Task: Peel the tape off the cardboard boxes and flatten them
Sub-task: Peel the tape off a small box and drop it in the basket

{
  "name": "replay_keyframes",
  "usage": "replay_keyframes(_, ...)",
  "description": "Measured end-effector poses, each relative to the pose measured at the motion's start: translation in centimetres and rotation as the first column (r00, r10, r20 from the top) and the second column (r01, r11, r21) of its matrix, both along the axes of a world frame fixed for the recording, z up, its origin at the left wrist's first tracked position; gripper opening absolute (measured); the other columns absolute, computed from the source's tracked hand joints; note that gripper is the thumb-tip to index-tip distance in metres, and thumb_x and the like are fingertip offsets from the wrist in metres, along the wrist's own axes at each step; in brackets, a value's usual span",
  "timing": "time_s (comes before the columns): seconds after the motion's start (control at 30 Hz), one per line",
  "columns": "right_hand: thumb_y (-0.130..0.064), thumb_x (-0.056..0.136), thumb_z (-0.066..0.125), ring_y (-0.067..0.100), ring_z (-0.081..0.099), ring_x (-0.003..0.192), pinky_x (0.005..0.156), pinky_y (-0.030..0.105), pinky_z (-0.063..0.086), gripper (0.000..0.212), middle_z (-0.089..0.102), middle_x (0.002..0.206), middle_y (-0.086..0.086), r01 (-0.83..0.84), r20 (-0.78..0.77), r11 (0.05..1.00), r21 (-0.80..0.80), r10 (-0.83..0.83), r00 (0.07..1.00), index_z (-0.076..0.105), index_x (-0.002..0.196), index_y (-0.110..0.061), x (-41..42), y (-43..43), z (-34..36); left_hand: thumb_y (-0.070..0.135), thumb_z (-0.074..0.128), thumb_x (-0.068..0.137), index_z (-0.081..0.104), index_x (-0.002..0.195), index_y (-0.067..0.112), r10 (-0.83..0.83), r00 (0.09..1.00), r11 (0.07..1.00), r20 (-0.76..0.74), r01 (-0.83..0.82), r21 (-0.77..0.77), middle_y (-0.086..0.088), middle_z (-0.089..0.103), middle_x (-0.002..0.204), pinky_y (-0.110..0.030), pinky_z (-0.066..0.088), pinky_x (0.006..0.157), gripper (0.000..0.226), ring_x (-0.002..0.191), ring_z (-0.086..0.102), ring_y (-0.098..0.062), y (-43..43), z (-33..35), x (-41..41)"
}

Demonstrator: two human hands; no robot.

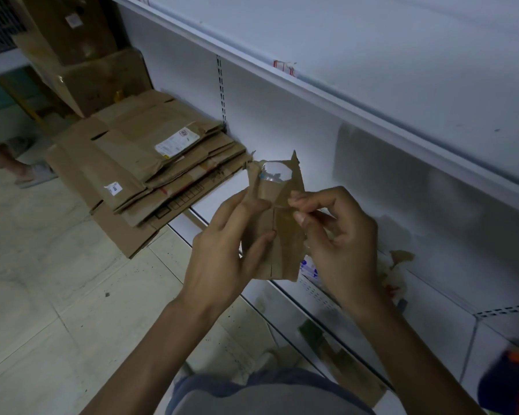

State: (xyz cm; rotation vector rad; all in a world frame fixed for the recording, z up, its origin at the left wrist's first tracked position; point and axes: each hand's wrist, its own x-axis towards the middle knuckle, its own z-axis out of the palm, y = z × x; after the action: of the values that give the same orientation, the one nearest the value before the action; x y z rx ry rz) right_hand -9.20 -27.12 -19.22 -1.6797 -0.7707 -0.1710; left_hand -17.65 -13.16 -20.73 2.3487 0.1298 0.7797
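Both hands are up in front of a white shelf unit (387,121) and hold one small cardboard piece (282,244) between them, above the shelf's front edge and not resting on anything. The piece is brown, folded approx. flat, w/ a slit down its middle. At its top end there is a shiny patch of clear tape (277,172), crumpled and partly lifted.

The left hand (222,253) grips the piece from the left side: thumb across the front, the other fingers (237,205) curled round the back edge. The right hand (342,244) pinches the piece at its right edge w/ thumb and index tip; the other fingers are curled in. Whether tape or only cardboard is in the pinch, I cannot tell.

Left of the hands, a stack of flattened boxes (138,163) lies on the low shelf board; part of it sticks out over the tiled floor (57,280). Behind the stack stand bigger boxes (96,76), not flattened. Some torn scraps (400,259) lie on the shelf board just right of the right hand. At far left, another person's foot in a sandal (33,173). In the bottom right corner, an orange and blue thing (510,381), too blurred to name.
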Motion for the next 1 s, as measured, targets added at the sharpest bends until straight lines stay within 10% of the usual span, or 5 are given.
replay_keyframes(0.23, 0.002, 0.084, 0.062, 0.009, 0.062, 0.106, 0.086, 0.032, 0.057, 0.015, 0.064, 0.105, 0.002, 0.080, -0.045, 0.996, 0.028, -0.079, 0.996, 0.061, 0.097, -0.005, 0.5, 0.9, -0.9, 0.027, 0.065, 0.085, 0.042, 0.083, 0.021, 0.034, 0.999, 0.989, -0.040, -0.039, -0.140, 0.018, 0.050, 0.080, -0.017, 0.048, 0.060, 0.024, 0.071, 0.053, -0.011, -0.3, 0.0, 0.2)
replay_keyframes(0.43, -0.029, 0.076, 0.076, 0.029, 0.049, 0.122, 0.086, 0.041, 0.054, 0.072, 0.044, 0.137, 0.015, 0.275, 0.198, 0.841, -0.466, -0.204, 0.959, 0.046, 0.138, -0.009, -0.8, 1.8, -1.9, -0.003, 0.049, 0.090, 0.038, 0.087, 0.027, 0.076, 0.994, 0.965, -0.074, -0.092, -0.245, 0.010, 0.049, 0.055, -0.014, 0.035, 0.046, 0.032, 0.049, 0.048, -0.008, -1.2, -0.2, 0.0)
replay_keyframes(0.67, -0.018, 0.091, 0.055, 0.025, 0.053, 0.121, 0.095, 0.038, 0.047, 0.074, 0.044, 0.144, 0.009, 0.153, 0.028, 0.767, -0.623, -0.174, 0.984, 0.015, 0.153, -0.016, -0.9, 2.1, -2.4, -0.006, 0.050, 0.086, 0.038, 0.094, 0.024, 0.110, 0.981, 0.979, -0.161, -0.135, -0.152, 0.015, 0.042, 0.061, -0.013, 0.028, 0.047, 0.034, 0.050, 0.043, -0.006, -0.8, -0.8, -0.3)
replay_keyframes(0.87, -0.017, 0.094, 0.049, 0.024, 0.057, 0.114, 0.082, 0.024, 0.039, 0.064, 0.046, 0.141, 0.010, 0.182, 0.084, 0.743, -0.644, -0.169, 0.982, 0.022, 0.151, -0.012, -1.1, 2.8, -2.8, -0.004, 0.059, 0.082, 0.052, 0.110, 0.015, 0.152, 0.964, 0.986, -0.216, -0.164, -0.037, 0.005, 0.056, 0.088, -0.010, 0.026, 0.052, 0.034, 0.058, 0.043, 0.000, -0.4, -0.6, -0.4)
replay_keyframes(1.0, -0.018, 0.088, 0.065, 0.026, 0.065, 0.095, 0.063, 0.023, 0.041, 0.052, 0.059, 0.125, 0.015, 0.267, 0.257, 0.660, -0.702, -0.115, 0.960, 0.050, 0.136, -0.002, -1.8, 3.4, -2.5, -0.009, 0.060, 0.075, 0.063, 0.122, 0.016, 0.130, 0.961, 0.990, -0.244, -0.139, -0.021, -0.002, 0.064, 0.126, -0.016, 0.043, 0.077, 0.053, 0.097, 0.065, -0.012, -0.2, 0.3, 0.3)
